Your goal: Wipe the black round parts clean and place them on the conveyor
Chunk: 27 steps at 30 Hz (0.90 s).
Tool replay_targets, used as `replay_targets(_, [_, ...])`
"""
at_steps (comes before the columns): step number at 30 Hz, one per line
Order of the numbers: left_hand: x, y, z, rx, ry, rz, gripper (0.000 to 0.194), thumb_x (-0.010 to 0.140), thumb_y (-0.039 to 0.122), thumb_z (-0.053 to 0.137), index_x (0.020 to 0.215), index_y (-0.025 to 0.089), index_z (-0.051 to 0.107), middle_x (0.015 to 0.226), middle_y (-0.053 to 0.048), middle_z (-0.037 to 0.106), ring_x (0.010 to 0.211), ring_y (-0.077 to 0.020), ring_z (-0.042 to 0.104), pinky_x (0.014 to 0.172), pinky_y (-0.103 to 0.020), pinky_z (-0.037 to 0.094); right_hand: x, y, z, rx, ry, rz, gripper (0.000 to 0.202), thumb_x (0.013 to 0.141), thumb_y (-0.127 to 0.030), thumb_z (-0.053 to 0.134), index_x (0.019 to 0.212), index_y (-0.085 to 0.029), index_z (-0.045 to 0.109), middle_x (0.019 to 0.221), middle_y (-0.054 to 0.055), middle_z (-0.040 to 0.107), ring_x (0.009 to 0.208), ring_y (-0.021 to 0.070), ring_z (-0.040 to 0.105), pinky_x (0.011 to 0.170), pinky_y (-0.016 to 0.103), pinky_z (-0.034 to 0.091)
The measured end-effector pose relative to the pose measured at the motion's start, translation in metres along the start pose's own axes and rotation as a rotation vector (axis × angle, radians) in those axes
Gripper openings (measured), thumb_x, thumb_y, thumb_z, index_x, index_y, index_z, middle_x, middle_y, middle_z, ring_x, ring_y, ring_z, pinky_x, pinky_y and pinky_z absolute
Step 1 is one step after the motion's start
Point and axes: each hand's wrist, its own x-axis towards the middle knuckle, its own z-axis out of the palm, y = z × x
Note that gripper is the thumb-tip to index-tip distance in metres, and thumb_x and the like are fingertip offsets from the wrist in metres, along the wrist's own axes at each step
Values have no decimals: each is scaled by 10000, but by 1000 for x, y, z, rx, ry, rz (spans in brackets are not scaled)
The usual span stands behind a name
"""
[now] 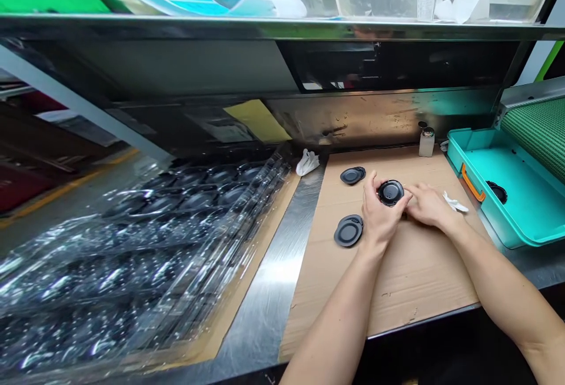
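My left hand (pixel 378 211) grips a round black part (pixel 391 192) above the cardboard sheet (pixel 424 267), thumb along its lower edge and fingers at its left side. At the part's right side is my right hand (pixel 426 203), its fingers bent together near the rim; whether they pinch anything is too small to tell. Left of my hands, two small groups of overlapping black discs lie on the cardboard, an upper one (pixel 352 176) and a lower one (pixel 348 231).
Clear plastic trays (pixel 145 249) of black parts fill the left side. A turquoise bin (pixel 525 196) with a black part (pixel 498 192) stands right. A small bottle (pixel 426 142), white crumpled pieces (pixel 308 162) and a metal shelf edge (pixel 265 29) are also in view.
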Motion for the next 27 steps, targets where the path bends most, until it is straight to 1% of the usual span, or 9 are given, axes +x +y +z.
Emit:
replay_targets(4, [-1,1,-2,45,-3,76,968,694,360,877,1494,263,341,1251,-92,652,1195,-247,620,1049,-418,479,0,-10,11,-12,-40,36,350,986,-443,504,1197,-207,652,1178,112,626,1133,255,543,960,345,435])
replay_targets(7, [-4,4,-1,20,-30,73,925,696,369,871,1465,244,373,1263,-102,649,1221,-252,609,1064,-410,468,0,-7,9,-26,-26,20,305,999,-365,468,1217,-247,645,1182,95,627,1109,246,540,922,334,438])
replay_targets(9, [-5,11,0,-12,-66,19,786,722,392,848,1388,235,460,1279,-117,647,1236,-257,603,1074,-396,460,1,-4,8,-30,-2,13,312,995,-363,479,1247,-273,639,1203,86,623,1119,247,533,928,335,433])
replay_targets(12, [-4,26,-7,-74,-147,-85,405,843,430,723,1175,225,612,1319,-130,638,1264,-260,587,1070,-372,462,2,1,9,-32,24,23,361,988,-432,511,1303,-297,623,1229,82,612,1159,252,519,973,347,416])
replay_targets(14, [-2,35,-20,-112,-151,-140,279,920,460,608,1050,219,664,1282,-120,651,1198,-249,622,974,-333,515,3,4,12,-33,31,33,404,980,-474,528,1344,-317,606,1246,80,603,1186,258,508,996,361,405])
replay_targets(16, [-3,38,-44,-118,-100,-219,337,948,519,533,964,214,675,1100,-94,685,979,-216,685,770,-281,550,4,5,16,-23,31,38,425,973,-490,538,1362,-331,598,1250,80,597,1198,267,501,999,373,402])
replay_targets(19, [-14,28,-89,62,5,-347,420,942,599,486,885,210,632,813,-34,640,681,-172,630,552,-252,473,5,6,20,1,35,29,414,971,-479,536,1348,-326,609,1235,87,595,1192,273,499,1005,384,396])
replay_targets(23, [-27,-4,-132,521,-28,-346,372,941,573,485,891,217,581,810,-32,671,729,-202,622,669,-299,467,4,5,21,27,41,14,379,965,-449,539,1308,-316,634,1211,93,596,1170,273,501,1007,391,394])
replay_targets(27, [-26,-28,-132,749,-214,-282,350,952,539,450,891,223,588,874,-65,699,815,-242,650,780,-343,466,3,4,20,39,49,27,366,958,-432,548,1289,-312,646,1179,96,603,1161,280,507,975,392,414])
